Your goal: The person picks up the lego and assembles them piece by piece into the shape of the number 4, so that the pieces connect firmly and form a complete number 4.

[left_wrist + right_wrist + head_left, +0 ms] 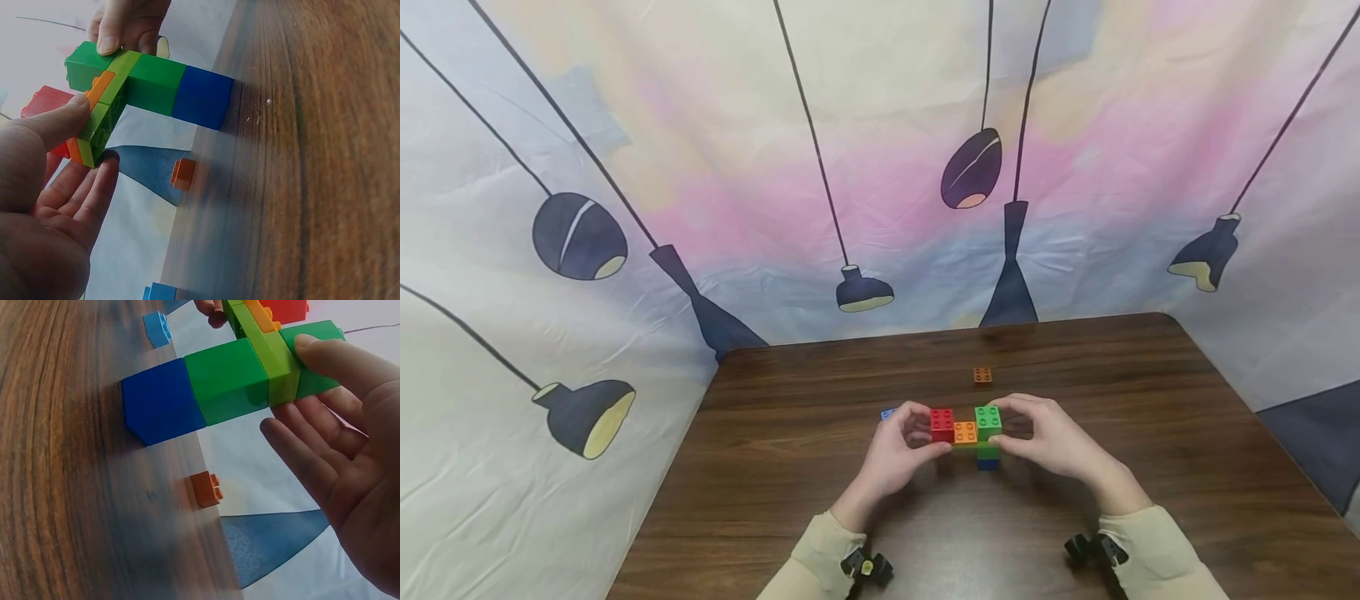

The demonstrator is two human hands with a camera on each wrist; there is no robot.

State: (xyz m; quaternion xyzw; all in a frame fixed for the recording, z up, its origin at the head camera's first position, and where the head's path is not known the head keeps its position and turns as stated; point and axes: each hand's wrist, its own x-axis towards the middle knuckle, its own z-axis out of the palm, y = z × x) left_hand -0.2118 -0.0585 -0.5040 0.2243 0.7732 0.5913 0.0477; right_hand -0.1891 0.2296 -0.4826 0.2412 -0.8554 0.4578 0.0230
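Both hands are at one structure of toy building blocks. Its column has a blue block (203,97) at the bottom and a green block (156,84) above that. A long lime-green brick (281,375) lies across the column and juts out to the left. On top of it are a red block (942,425) at the left end, a thin orange brick (966,432) in the middle and an upper green block (988,421) over the column. My left hand (891,450) pinches the jutting end between thumb and fingers. The upper green block is gripped by my right hand (1056,437).
A loose small orange brick (982,376) lies on the brown wooden table (805,392) behind the structure. Just behind my left hand is a light blue brick (887,414), partly hidden in the head view. A cloth printed with lamps (865,292) hangs behind the table.
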